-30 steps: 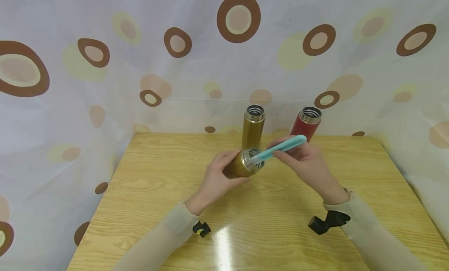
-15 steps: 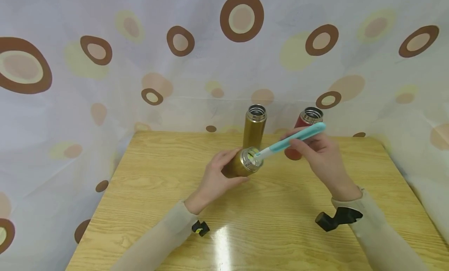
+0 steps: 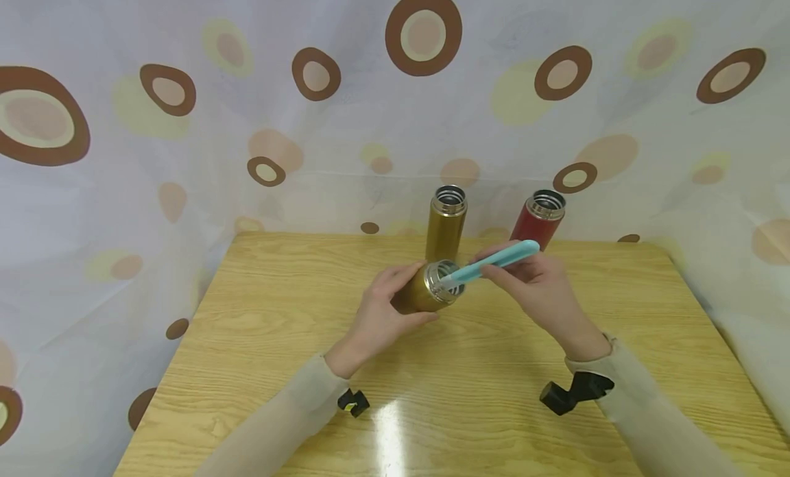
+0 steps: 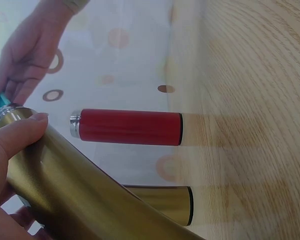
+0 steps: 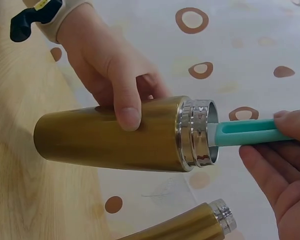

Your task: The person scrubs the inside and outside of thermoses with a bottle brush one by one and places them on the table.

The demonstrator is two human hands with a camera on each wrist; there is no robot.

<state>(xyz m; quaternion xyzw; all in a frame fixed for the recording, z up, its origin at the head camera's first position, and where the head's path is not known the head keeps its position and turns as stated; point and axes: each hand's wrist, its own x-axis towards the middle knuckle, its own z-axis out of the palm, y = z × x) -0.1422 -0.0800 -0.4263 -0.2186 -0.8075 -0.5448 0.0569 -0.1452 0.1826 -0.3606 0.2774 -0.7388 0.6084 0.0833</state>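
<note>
My left hand point(image 3: 379, 316) grips a gold vacuum flask point(image 5: 115, 137) by its side, thumb along the body, tilting its uncapped steel mouth toward the right. From the right, my right hand point(image 3: 546, 292) pinches the teal handle of a bottle brush point(image 3: 494, 261) between thumb and fingers. The brush's white neck enters the flask mouth, seen up close in the right wrist view; its head is hidden inside. In the left wrist view, the left hand point(image 4: 10, 145) wraps the flask near its neck, and only a bit of teal handle shows beside the right hand point(image 4: 27, 55).
Just behind the held flask stands a second gold flask point(image 3: 444, 237), uncapped. A red flask point(image 3: 535, 223), also uncapped, stands to its right, partly behind the right hand. A patterned curtain point(image 3: 345, 134) borders the wooden table point(image 3: 278, 312) at the back and sides.
The right hand drew the brush partway out up and right, exposing its white neck, then pushed it back down and left into the flask. The left hand and its flask stayed nearly still.
</note>
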